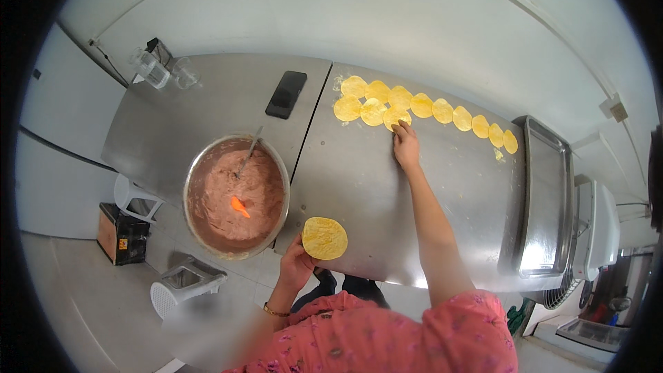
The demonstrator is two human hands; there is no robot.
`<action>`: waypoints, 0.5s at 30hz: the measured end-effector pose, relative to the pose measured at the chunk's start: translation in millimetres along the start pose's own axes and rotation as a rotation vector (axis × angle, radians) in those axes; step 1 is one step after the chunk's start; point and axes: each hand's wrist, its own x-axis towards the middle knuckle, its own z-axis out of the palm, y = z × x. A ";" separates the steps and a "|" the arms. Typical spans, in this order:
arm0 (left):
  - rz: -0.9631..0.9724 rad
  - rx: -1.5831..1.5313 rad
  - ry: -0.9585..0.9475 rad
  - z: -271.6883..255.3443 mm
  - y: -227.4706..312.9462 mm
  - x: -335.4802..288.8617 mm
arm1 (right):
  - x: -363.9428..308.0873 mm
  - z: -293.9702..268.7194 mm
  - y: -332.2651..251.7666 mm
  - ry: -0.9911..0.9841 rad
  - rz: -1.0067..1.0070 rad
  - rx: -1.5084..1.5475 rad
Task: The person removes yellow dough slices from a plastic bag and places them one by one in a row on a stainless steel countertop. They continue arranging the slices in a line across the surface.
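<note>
Near the table's front edge, my left hand [297, 262] grips a round yellow tortilla [325, 238] by its lower left side. Whether more tortillas lie beneath it, I cannot tell. My right hand [406, 146] reaches over the steel table, its fingers closed at the near edge of another tortilla [396, 116]. That one is the rightmost of a short near row and slightly overlaps the row behind. Several tortillas [442, 110] make up the longer far row, which runs right toward the trays.
Left of me, a large metal bowl [188, 197] holds pink paste [228, 179], a metal-handled utensil [248, 152] and an orange spatula [239, 207]. A black phone [286, 94] lies behind it. Glass vessels [153, 72] stand far left. Metal trays [545, 200] sit at the right.
</note>
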 end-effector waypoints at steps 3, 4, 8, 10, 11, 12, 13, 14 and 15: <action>0.002 0.006 -0.004 0.7 0.4 0.2 | -0.7 1.2 6.4 -0.013 -0.013 -0.013; 0.003 0.007 -0.008 0.8 0.7 0.4 | -1.4 1.7 7.9 -0.016 -0.015 -0.018; -0.021 0.073 -0.019 1.7 3.5 1.9 | -1.5 -1.6 1.6 -0.019 0.004 -0.010; -0.021 0.111 0.002 3.6 4.1 3.8 | -5.7 -10.6 -14.9 0.133 -0.042 0.040; -0.007 0.137 0.012 4.8 4.5 5.7 | -9.1 -16.5 -28.3 0.166 0.017 0.063; 0.007 0.162 0.029 5.8 4.5 7.7 | -14.3 -24.4 -43.7 0.124 -0.037 0.136; 0.019 0.186 0.052 6.4 3.9 8.4 | -22.1 -35.0 -60.6 0.048 -0.021 0.211; 0.036 0.138 0.037 7.0 3.4 10.6 | -31.5 -45.4 -79.7 -0.018 -0.011 0.286; 0.026 0.138 0.081 7.3 3.0 12.6 | -47.4 -53.6 -101.5 -0.132 -0.115 0.353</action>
